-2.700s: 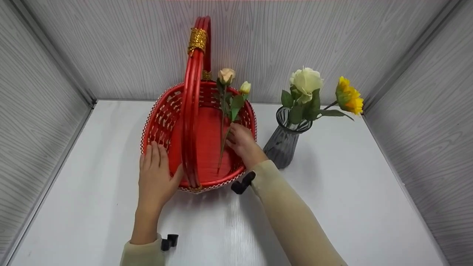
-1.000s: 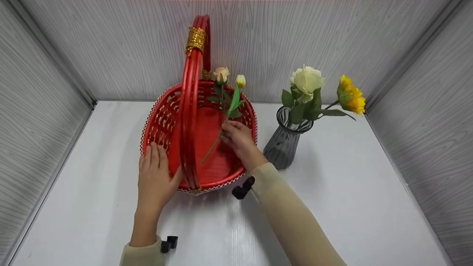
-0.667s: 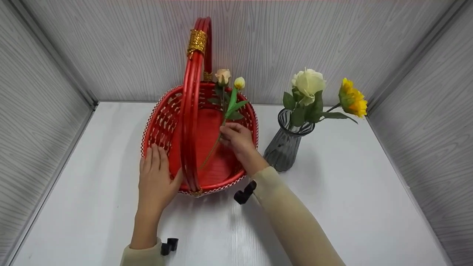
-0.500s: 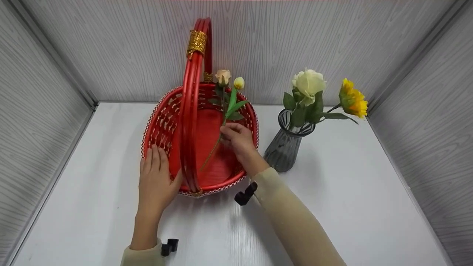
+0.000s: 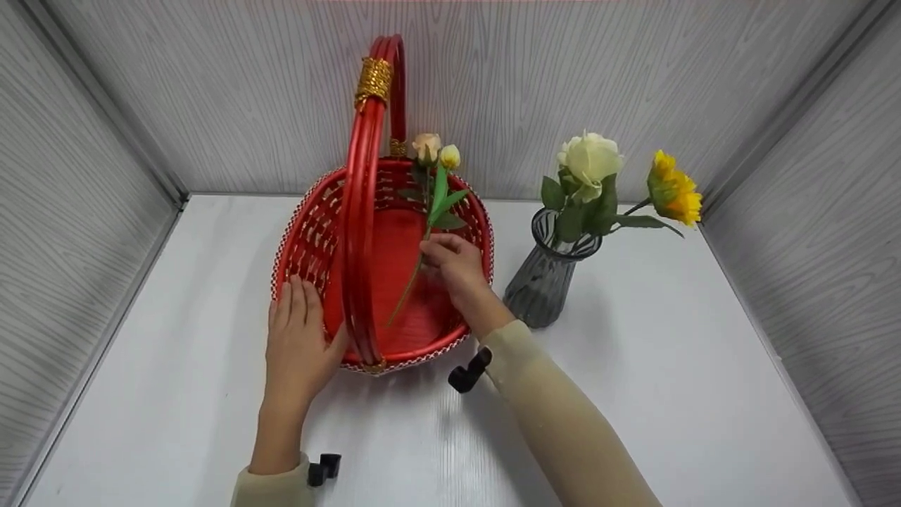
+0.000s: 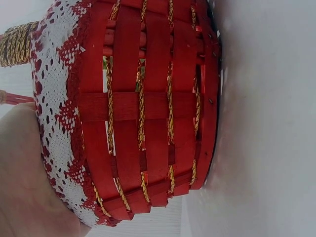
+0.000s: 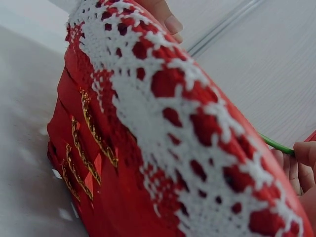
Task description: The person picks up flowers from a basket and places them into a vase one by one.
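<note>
In the head view, my right hand (image 5: 457,264) is inside the red woven basket (image 5: 394,246), pinching the green stem of a pale yellow tulip (image 5: 450,156) between thumb and fingers. The tulip leans, its bloom toward the back rim and its stem end low near the handle (image 5: 359,211). Right behind it a peach rose (image 5: 426,146) stands against the basket's back side. My left hand (image 5: 299,345) rests across the left front rim, fingers extended. The left wrist view shows that palm against the lace trim (image 6: 57,118); its fingertips are hidden there. The tulip stem (image 7: 276,144) shows beyond the rim in the right wrist view.
To the basket's right stands a grey glass vase (image 5: 542,282) with a large cream rose (image 5: 590,162) and a yellow sunflower (image 5: 673,189) leaning right. Grey wood-grain panels (image 5: 528,70) enclose the white table (image 5: 676,394). The tall basket handle arches between both hands.
The tulip's bloom has shifted left, closer to the peach rose, and its stem has swung left with my right hand's pinch. My left hand stays on the rim.
</note>
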A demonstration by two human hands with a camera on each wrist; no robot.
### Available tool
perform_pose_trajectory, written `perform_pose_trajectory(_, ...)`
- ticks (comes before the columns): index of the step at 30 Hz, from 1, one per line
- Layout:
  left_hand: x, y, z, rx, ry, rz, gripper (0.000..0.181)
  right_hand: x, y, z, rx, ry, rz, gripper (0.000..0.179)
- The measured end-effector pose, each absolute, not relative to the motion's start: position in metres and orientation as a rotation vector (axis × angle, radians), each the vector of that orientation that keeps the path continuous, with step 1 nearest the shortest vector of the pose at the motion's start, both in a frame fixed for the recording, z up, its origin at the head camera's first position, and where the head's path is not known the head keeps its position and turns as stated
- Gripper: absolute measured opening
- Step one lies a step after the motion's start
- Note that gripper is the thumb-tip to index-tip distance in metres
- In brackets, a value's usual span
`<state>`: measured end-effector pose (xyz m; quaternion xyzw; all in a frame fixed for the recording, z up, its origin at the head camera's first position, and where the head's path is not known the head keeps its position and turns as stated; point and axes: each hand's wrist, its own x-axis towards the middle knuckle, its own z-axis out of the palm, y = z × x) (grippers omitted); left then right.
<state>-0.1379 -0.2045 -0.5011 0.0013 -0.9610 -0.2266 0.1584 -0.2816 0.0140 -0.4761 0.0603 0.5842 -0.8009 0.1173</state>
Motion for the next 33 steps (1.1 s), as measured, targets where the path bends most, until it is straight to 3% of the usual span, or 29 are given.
perform_pose_trajectory(33, -0.139, -0.205, -0.501, -0.006, -2.744, -0.655, 0.079, -0.252, 0.056, -0.446, 0.009, 1.577, -2.488, 0.005)
